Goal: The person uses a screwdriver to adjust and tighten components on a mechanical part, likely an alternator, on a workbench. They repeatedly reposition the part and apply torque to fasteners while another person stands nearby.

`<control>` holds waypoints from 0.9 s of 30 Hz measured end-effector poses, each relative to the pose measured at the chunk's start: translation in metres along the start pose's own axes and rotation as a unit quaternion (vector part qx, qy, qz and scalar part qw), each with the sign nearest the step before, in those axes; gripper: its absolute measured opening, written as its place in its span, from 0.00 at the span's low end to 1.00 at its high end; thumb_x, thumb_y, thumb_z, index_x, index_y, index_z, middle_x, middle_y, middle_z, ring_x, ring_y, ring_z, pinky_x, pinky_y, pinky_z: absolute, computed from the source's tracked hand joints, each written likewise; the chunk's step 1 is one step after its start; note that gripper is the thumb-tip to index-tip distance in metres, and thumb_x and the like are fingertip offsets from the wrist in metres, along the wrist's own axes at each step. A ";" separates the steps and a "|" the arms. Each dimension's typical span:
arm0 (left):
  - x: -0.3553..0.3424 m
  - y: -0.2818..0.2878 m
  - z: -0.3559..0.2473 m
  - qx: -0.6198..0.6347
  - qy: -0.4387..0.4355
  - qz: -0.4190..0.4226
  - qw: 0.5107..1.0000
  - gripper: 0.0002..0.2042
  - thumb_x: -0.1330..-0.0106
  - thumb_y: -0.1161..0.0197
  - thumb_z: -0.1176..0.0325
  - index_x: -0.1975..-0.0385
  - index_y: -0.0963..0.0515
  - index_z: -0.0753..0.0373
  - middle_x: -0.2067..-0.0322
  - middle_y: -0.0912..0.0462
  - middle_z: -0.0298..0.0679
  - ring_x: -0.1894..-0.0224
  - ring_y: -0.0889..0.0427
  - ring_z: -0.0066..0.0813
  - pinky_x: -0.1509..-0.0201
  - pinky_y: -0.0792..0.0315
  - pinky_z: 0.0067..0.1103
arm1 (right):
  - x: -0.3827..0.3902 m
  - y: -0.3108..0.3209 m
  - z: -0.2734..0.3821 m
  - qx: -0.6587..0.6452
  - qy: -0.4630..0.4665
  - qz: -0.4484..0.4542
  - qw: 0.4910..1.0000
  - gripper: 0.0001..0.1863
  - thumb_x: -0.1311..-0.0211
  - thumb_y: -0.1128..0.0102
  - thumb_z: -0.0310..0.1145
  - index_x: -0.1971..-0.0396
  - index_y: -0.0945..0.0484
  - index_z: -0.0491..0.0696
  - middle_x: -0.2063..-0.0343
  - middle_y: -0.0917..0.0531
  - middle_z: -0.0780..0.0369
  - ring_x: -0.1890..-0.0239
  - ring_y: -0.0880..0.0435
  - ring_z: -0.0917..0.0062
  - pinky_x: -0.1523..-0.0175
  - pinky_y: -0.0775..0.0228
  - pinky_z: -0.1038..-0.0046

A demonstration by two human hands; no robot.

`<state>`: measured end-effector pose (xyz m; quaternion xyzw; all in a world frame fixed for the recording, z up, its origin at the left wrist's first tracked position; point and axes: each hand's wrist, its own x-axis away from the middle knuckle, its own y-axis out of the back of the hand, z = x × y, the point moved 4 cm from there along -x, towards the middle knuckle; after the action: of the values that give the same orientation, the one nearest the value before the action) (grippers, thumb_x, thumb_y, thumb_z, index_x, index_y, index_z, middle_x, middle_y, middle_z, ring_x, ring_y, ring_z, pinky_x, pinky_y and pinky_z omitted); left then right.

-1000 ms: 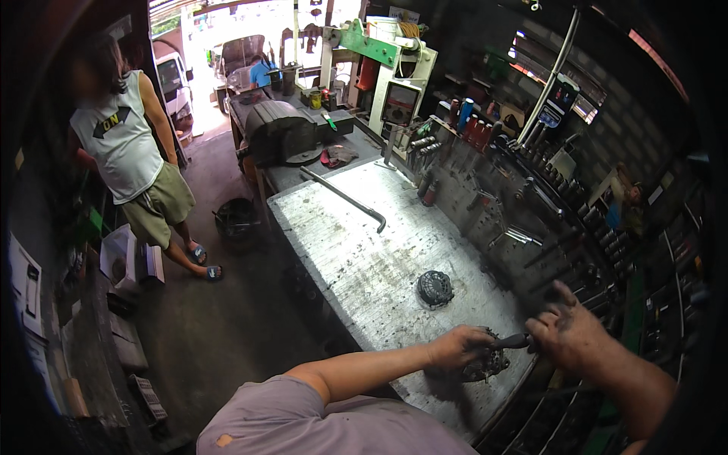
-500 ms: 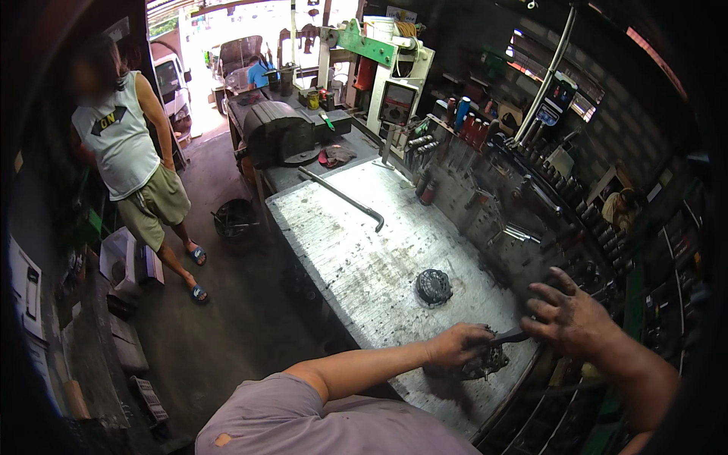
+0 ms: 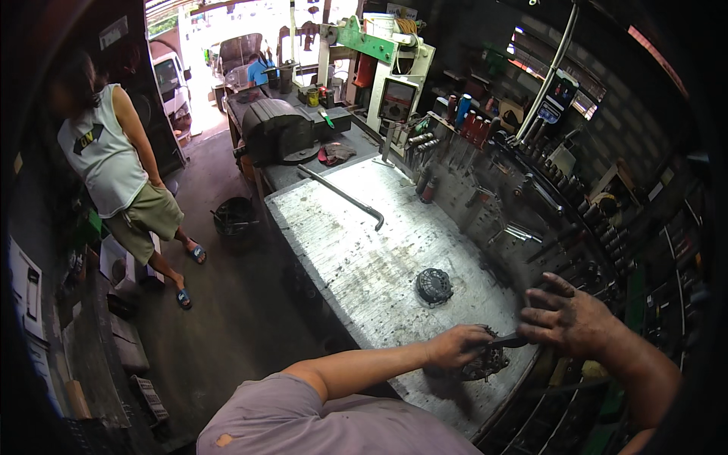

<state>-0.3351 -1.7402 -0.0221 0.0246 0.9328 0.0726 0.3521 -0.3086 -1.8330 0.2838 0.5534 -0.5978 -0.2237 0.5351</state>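
At the bench's near end, a dark, greasy round metal part (image 3: pixel 485 367) with an uneven rim lies partly under my left hand (image 3: pixel 458 346). That hand's fingers are closed around the inner end of a dark bar-like tool (image 3: pixel 509 341), above the part. The tool's outer end reaches toward my right hand (image 3: pixel 565 317), which has blackened fingers spread apart. Whether its palm touches the tool is hard to see. Farther up the bench sits a separate dark, ribbed, dome-shaped metal piece (image 3: pixel 434 287), touched by neither hand.
A long bent metal bar (image 3: pixel 345 199) lies on the silvery bench top (image 3: pixel 318 250). Beyond it stand a large dark rounded machine part (image 3: pixel 277 129) and a reddish rag (image 3: pixel 335 154). Tools and sockets (image 3: pixel 557 193) crowd the right side. A person (image 3: pixel 114 159) stands at left near a black basin (image 3: pixel 235 216).
My right hand has shifted slightly downward; the dark tool's outer end has dipped with it. My left hand stays in place. The person at left has moved a little farther left and turned.
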 end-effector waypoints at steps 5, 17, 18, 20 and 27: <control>-0.001 0.000 -0.007 0.034 -0.015 -0.023 0.999 0.19 0.30 0.34 0.80 0.39 0.18 0.66 0.47 0.15 0.54 0.43 0.15 0.59 0.35 0.21 0.43 | 0.011 -0.028 0.006 -0.424 -0.429 0.121 0.788 0.26 0.23 0.32 0.53 0.58 0.18 0.39 0.70 0.13 0.46 0.63 0.11 0.46 0.53 0.18 0.49; 0.004 -0.003 -0.004 0.055 0.043 -0.050 0.996 0.13 0.28 0.29 0.73 0.46 0.13 0.63 0.44 0.16 0.47 0.37 0.18 0.50 0.32 0.23 0.37 | 0.010 -0.025 0.002 -0.263 -0.391 0.168 0.866 0.23 0.25 0.31 0.54 0.54 0.16 0.46 0.68 0.09 0.55 0.54 0.07 0.54 0.37 0.21 0.52; 0.004 -0.003 -0.004 0.053 0.049 -0.053 0.996 0.13 0.28 0.29 0.73 0.46 0.13 0.64 0.44 0.16 0.47 0.37 0.18 0.49 0.32 0.22 0.37 | 0.014 -0.028 0.006 -0.367 -0.445 0.145 0.804 0.23 0.24 0.32 0.54 0.54 0.16 0.45 0.66 0.09 0.53 0.53 0.08 0.52 0.39 0.20 0.51; 0.005 -0.003 -0.002 0.043 0.057 -0.054 0.996 0.13 0.29 0.29 0.73 0.46 0.13 0.64 0.45 0.16 0.48 0.38 0.16 0.48 0.33 0.22 0.37 | 0.017 -0.031 0.015 -0.406 -0.465 0.150 0.772 0.23 0.23 0.32 0.53 0.52 0.17 0.45 0.64 0.09 0.50 0.50 0.09 0.52 0.41 0.19 0.50; 0.001 0.005 -0.004 0.008 0.010 -0.036 0.999 0.12 0.32 0.28 0.72 0.49 0.12 0.63 0.48 0.14 0.46 0.40 0.15 0.50 0.32 0.22 0.39 | 0.010 -0.023 -0.001 -0.081 -0.125 0.070 0.986 0.20 0.24 0.32 0.50 0.46 0.18 0.51 0.51 0.10 0.59 0.39 0.13 0.63 0.18 0.41 0.52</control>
<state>-0.3381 -1.7361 -0.0188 -0.0069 0.9371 0.0530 0.3451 -0.2966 -1.8482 0.2683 0.4329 -0.6773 -0.3007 0.5133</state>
